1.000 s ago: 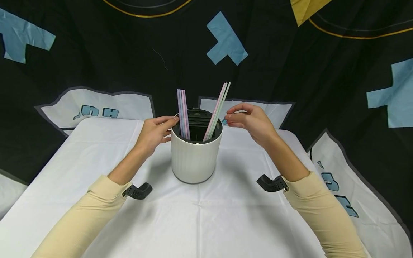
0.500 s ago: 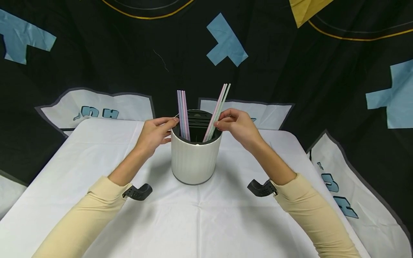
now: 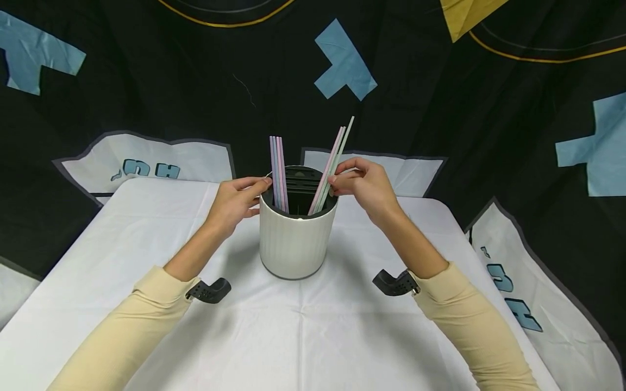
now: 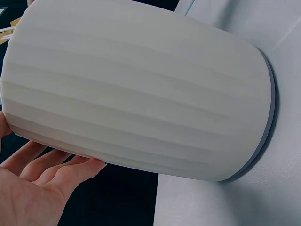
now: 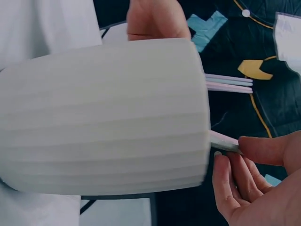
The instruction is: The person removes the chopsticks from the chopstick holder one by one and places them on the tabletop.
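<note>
A white ribbed utensil holder with a dark divided inside stands upright on the table. My left hand holds its left rim, thumb at the top edge and fingers along the outer wall. Several lilac, blue and pink chopsticks lean in its left part. On the right, pink and green chopsticks slant up to the right. My right hand pinches a pale green chopstick just above the rim; its tip stands higher than those beside it. The lower ends are hidden inside the holder.
A white cloth covers the table. Behind it hangs a dark printed backdrop with blue and yellow shapes. Each wrist wears a black camera mount, such as the one on the left.
My right hand has moved left to the right-hand chopsticks and taken hold of a green one, which has risen a little above the others. My left hand has stayed on the rim.
</note>
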Demonstrator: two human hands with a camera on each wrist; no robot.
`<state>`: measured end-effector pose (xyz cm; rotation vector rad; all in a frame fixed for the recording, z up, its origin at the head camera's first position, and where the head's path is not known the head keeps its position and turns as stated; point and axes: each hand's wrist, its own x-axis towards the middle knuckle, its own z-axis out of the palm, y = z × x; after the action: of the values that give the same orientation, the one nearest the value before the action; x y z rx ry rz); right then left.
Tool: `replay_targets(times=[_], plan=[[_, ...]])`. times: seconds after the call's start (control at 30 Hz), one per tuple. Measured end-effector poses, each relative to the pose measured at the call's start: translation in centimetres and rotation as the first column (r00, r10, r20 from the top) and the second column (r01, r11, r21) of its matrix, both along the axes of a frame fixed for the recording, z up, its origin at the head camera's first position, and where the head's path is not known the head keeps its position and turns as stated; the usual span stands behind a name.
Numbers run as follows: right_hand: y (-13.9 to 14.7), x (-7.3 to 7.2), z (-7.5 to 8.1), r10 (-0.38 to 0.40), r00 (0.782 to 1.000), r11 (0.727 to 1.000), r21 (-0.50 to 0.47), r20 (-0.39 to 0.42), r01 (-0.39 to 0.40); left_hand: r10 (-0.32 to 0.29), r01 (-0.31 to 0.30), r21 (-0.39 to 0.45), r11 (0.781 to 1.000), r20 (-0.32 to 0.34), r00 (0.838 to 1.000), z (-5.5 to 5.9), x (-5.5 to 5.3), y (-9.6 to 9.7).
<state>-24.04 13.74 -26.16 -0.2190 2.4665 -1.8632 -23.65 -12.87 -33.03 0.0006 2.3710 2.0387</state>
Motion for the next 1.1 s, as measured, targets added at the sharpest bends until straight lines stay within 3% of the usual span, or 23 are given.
replay_targets(times=[0.17,0.27,0.43,0.67,0.87,1.1], plan=[[0.6,0.0,1.4,-0.029,0.999,0.999,-0.038,-0.037,0.027,0.000,0.000,-0.004,1.000,0.003,1.000,0.0,0.1,0.0],[1.2,0.0,2.6,-0.031,0.997,0.992,-0.122,-0.070,0.022,0.001,-0.001,-0.005,1.000,-0.001,1.000,0.1,0.2,0.0],[2.5,0.4,5.1,-0.049,0.991,0.962,-0.273,-0.122,0.014,0.000,0.000,0.004,1.000,-0.002,1.000,0.1,0.1,-0.1],[5.1,0.9,7.6,-0.089,0.984,0.921,-0.388,-0.154,0.022,-0.005,0.005,0.004,1.000,-0.005,1.000,0.1,0.1,-0.2],[8.1,0.7,6.8,-0.149,0.981,0.916,-0.390,-0.121,0.091,-0.011,0.011,-0.004,1.000,-0.011,1.000,0.1,0.0,-0.1],[12.0,-0.6,3.1,-0.270,0.961,0.949,-0.189,-0.067,0.253,-0.010,0.010,0.003,1.000,-0.007,1.000,0.1,0.0,0.1]])
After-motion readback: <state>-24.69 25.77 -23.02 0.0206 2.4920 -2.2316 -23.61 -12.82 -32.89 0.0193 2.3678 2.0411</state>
